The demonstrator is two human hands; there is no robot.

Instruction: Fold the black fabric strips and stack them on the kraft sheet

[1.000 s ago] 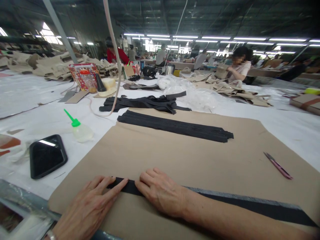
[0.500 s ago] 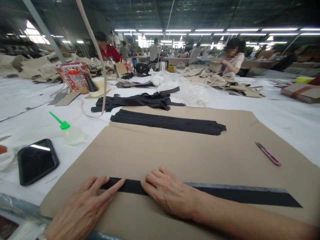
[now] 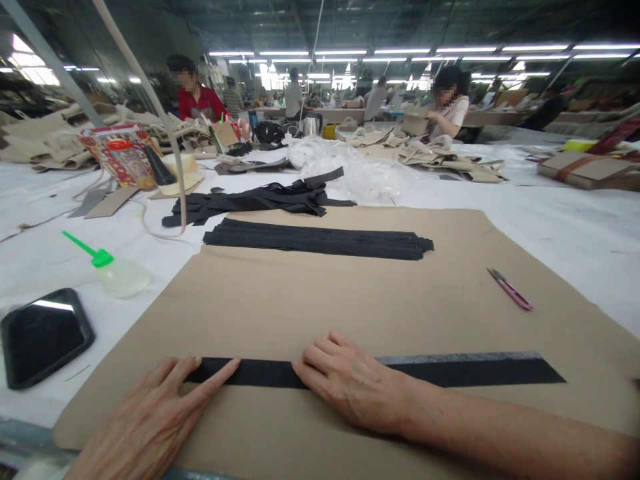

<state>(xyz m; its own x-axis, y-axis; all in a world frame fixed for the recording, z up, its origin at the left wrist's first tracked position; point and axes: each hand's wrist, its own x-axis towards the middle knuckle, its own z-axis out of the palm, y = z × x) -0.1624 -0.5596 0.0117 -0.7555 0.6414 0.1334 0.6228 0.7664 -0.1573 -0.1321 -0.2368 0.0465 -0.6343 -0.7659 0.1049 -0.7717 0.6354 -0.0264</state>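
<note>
A long black fabric strip lies across the brown sheet in front of me. Its far edge right of my hand shows a grey band, while the stretch between my hands is plain black. At the strip's left end, my left hand presses down with spread fingertips. My right hand sits near the strip's middle, fingers curled and thumb against the black fabric, closed on its edge. The undersides of the right fingers are hidden. Beyond lies a neat stack of black strips.
Thread snips lie at the right on the sheet. A phone and a green-capped squeeze bottle rest at the left. Behind are loose black strips and clear plastic. A hose hangs at the left. Other people work farther back.
My right hand has slid a little to the right along the strip, widening the gap between my hands. The left hand stays at the strip's end. The whole view has shifted slightly.
</note>
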